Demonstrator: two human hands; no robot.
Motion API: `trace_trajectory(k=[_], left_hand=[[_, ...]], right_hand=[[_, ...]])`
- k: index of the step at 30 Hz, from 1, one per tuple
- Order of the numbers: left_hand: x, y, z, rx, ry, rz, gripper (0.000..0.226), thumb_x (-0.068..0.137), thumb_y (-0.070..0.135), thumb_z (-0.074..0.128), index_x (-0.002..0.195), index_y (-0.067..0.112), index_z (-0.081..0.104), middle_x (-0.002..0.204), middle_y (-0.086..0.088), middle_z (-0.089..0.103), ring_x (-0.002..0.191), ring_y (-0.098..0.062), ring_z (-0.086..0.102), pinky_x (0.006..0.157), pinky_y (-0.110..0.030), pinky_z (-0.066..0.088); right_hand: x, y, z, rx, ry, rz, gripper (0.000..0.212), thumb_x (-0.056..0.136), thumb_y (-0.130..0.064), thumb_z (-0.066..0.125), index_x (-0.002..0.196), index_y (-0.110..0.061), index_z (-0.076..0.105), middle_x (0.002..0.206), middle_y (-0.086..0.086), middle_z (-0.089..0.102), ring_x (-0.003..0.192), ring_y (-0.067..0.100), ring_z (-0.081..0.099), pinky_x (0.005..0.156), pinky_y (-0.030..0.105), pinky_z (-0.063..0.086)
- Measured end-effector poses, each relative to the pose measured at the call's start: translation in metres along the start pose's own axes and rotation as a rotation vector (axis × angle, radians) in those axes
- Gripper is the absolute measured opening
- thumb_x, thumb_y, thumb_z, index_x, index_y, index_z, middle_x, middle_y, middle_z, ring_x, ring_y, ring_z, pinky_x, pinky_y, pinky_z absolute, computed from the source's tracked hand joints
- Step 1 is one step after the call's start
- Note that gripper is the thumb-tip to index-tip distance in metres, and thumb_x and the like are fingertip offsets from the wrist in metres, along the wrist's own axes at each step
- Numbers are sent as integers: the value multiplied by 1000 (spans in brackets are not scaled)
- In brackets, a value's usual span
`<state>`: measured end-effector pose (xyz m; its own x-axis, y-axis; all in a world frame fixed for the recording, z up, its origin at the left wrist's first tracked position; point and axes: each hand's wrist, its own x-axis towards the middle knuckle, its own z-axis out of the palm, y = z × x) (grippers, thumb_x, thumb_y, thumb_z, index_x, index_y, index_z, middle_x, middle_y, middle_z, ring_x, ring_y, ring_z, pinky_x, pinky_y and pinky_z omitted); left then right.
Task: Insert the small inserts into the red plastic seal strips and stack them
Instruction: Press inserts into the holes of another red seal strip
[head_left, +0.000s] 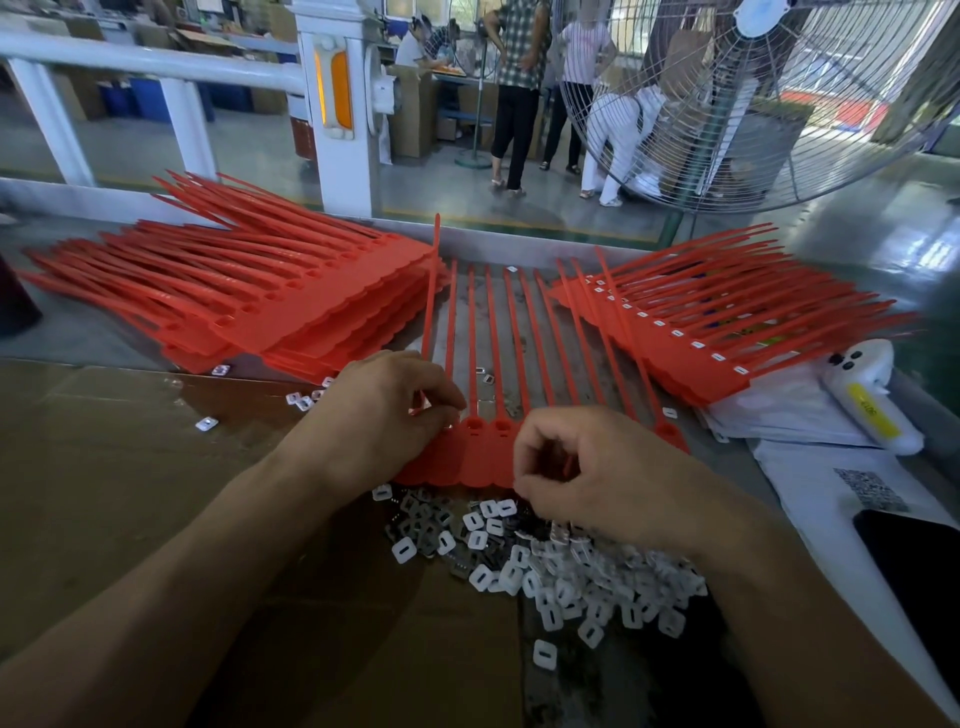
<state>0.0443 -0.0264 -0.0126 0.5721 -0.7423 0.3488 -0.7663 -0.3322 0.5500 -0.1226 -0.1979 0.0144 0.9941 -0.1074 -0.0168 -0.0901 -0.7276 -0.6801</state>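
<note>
I see the red seal strip sheet (480, 457) lying flat at the near middle of the bench, tails pointing far. My left hand (384, 410) pinches its left end with curled fingers. My right hand (587, 467) hovers curled over its right part; whether it grips an insert I cannot tell. The loose white inserts (561, 577) lie heaped just near of the sheet. An unfilled stack (249, 296) sits far left, the filled stack (717, 322) far right, the cardboard (104, 493) near left.
</note>
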Motion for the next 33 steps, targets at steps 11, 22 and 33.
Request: trace_trajectory(k=[11, 22, 33], left_hand=[[-6, 19, 7, -204, 39, 302, 20, 87, 24, 77, 104, 33, 68, 95, 18, 65, 85, -9, 64, 70, -15, 49], [-4, 17, 4, -83, 39, 402, 11, 89, 27, 74, 100, 24, 73, 95, 16, 66, 86, -3, 61, 76, -11, 44], [3, -2, -2, -109, 201, 55, 10, 87, 21, 77, 92, 29, 72, 89, 19, 66, 85, -2, 62, 74, -23, 51]], right_hand=[[13, 13, 11, 488, 244, 38, 5, 89, -28, 76, 89, -28, 71, 71, -2, 67, 59, 15, 59, 62, 25, 51], [16, 9, 16, 513, 281, 29, 24, 93, -16, 75, 112, -28, 64, 97, -5, 76, 71, 8, 65, 64, 24, 52], [12, -11, 32, -103, -1, -93, 15, 90, -39, 77, 103, -32, 74, 98, -20, 66, 91, -5, 63, 78, 16, 47]])
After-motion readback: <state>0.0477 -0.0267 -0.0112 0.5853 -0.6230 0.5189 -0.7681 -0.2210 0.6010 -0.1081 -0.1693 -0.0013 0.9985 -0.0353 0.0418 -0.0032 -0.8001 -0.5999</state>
